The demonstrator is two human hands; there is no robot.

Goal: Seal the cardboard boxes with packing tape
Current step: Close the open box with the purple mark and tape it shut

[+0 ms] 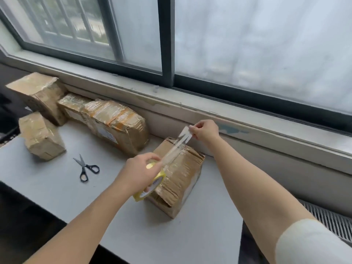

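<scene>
Now, mid-pull on the tape. Grips the yellow-cored tape roll (152, 185) in the left hand (142, 168), fingers curled over the rim, hard against the left flank of the cardboard box (182, 174) near the middle of its length. Pinches the free end of the clear strip (178, 142) between thumb and fingertips of the right hand (205, 130), raised past the far end of the box, close under the window sill (266, 130). Strip taut between the two hands, slanting up and away from roll to pinch, roughly along the long axis of the box, near to far with a slight lean rightward. Hard to tell whether touching the cardboard anywhere; seemingly lifted above the far half of the top. Box itself on the white table (47, 187), right of centre, its top creased with wrinkled tape, its near end crumpled and gaping a little. By the look of it, next: lower the right hand to stick the end over the far edge, then draw the roll back toward the body along that same axis, with only the far half spanned at this point. Right hand nearer the far end, left nearer the near end, so no crossing needed. Scissors (86, 167) flat on the table well left of the box, blades slightly parted, nearer the left hand for the cut. Other taped boxes (114, 126) further left, along the wall.
</scene>
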